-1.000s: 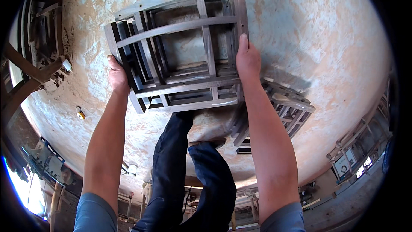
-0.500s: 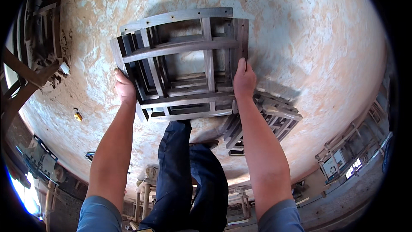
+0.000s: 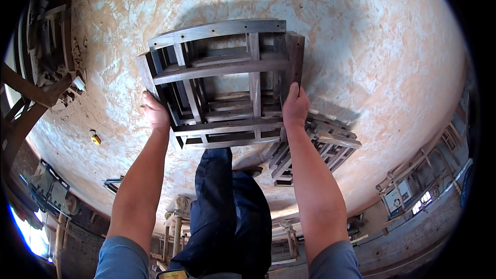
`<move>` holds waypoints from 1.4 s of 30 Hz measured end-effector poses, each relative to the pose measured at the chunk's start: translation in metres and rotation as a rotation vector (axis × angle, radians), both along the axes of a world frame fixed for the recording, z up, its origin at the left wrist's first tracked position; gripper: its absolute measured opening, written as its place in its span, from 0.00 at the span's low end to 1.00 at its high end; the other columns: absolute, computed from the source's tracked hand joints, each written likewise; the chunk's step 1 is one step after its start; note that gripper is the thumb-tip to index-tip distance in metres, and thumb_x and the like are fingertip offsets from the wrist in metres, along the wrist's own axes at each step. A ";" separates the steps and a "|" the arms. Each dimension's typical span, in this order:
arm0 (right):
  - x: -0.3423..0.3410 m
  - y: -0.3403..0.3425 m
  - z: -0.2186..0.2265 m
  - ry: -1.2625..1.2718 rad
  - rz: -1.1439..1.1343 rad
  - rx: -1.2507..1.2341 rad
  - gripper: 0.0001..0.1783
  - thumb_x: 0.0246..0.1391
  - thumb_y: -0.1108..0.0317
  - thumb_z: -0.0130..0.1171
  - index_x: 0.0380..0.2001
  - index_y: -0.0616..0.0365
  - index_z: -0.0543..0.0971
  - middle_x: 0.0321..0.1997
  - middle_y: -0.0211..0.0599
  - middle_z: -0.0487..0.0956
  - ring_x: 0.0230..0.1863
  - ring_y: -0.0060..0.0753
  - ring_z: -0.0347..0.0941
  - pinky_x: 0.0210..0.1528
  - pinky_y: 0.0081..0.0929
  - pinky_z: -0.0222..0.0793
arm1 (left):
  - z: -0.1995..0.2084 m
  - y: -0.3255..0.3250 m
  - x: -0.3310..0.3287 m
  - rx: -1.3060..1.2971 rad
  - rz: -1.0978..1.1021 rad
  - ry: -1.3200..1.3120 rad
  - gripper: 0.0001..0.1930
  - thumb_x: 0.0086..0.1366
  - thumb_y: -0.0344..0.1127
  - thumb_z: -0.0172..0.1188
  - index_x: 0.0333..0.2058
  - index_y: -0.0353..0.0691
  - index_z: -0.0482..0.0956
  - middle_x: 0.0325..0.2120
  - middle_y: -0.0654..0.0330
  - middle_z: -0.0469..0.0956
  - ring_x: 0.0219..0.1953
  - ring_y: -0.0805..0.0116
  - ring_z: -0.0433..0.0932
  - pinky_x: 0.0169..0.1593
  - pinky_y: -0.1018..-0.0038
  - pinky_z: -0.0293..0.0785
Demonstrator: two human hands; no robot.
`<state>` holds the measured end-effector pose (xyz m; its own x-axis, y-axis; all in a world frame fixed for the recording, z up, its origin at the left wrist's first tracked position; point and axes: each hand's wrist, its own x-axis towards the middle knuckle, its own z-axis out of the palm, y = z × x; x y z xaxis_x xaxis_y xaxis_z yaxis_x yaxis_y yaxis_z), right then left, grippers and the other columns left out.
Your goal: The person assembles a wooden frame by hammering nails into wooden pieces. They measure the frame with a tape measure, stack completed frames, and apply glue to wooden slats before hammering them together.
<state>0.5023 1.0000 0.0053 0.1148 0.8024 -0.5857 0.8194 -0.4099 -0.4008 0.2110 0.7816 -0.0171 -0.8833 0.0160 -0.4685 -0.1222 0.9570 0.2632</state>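
Note:
A dark wooden slatted frame (image 3: 222, 70) is held up in front of me, tilted. It has a curved top rail with small holes, cross rails and upright slats. My left hand (image 3: 156, 113) grips its left side post, thumb up along the wood. My right hand (image 3: 295, 107) is closed around the right side post. Most fingers of both hands are hidden behind the posts. Further slatted parts show through the gaps; I cannot tell whether they belong to the same piece.
A similar slatted wooden piece (image 3: 333, 142) rests on the floor beside my right forearm. A small yellow tool (image 3: 95, 138) lies on the floor (image 3: 372, 62) at left. Dark wooden pieces (image 3: 54, 51) stand at far left, a machine (image 3: 51, 191) at lower left.
Both hands have brought the frame slightly nearer to me and a little to the right. Its top rail now appears lower and it tilts somewhat more. The grip is unchanged.

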 end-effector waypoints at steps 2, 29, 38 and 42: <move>-0.001 0.000 0.001 -0.006 -0.006 0.007 0.25 0.62 0.48 0.45 0.45 0.59 0.78 0.36 0.56 0.80 0.42 0.61 0.74 0.46 0.44 0.68 | 0.000 0.002 0.003 0.009 -0.017 0.050 0.48 0.68 0.69 0.26 0.37 0.21 0.78 0.31 0.29 0.75 0.39 0.35 0.74 0.48 0.54 0.67; 0.006 -0.002 0.010 0.093 0.044 -0.004 0.36 0.64 0.40 0.36 0.49 0.64 0.78 0.50 0.58 0.77 0.56 0.59 0.70 0.58 0.41 0.64 | 0.006 -0.002 -0.003 0.054 0.022 -0.084 0.51 0.64 0.74 0.26 0.48 0.23 0.75 0.44 0.33 0.76 0.54 0.41 0.72 0.58 0.60 0.65; 0.008 -0.008 0.010 0.162 -0.006 -0.007 0.38 0.63 0.39 0.35 0.49 0.66 0.77 0.52 0.59 0.76 0.58 0.58 0.69 0.59 0.40 0.62 | 0.018 -0.004 0.002 0.084 0.012 -0.088 0.52 0.63 0.75 0.27 0.52 0.24 0.73 0.48 0.32 0.74 0.56 0.40 0.70 0.59 0.59 0.65; 0.010 -0.004 0.008 0.089 0.028 -0.059 0.40 0.63 0.38 0.35 0.50 0.66 0.77 0.51 0.61 0.76 0.58 0.59 0.69 0.59 0.40 0.62 | 0.014 -0.006 -0.001 0.070 -0.006 -0.082 0.50 0.66 0.71 0.25 0.47 0.22 0.75 0.46 0.29 0.73 0.57 0.36 0.68 0.61 0.58 0.62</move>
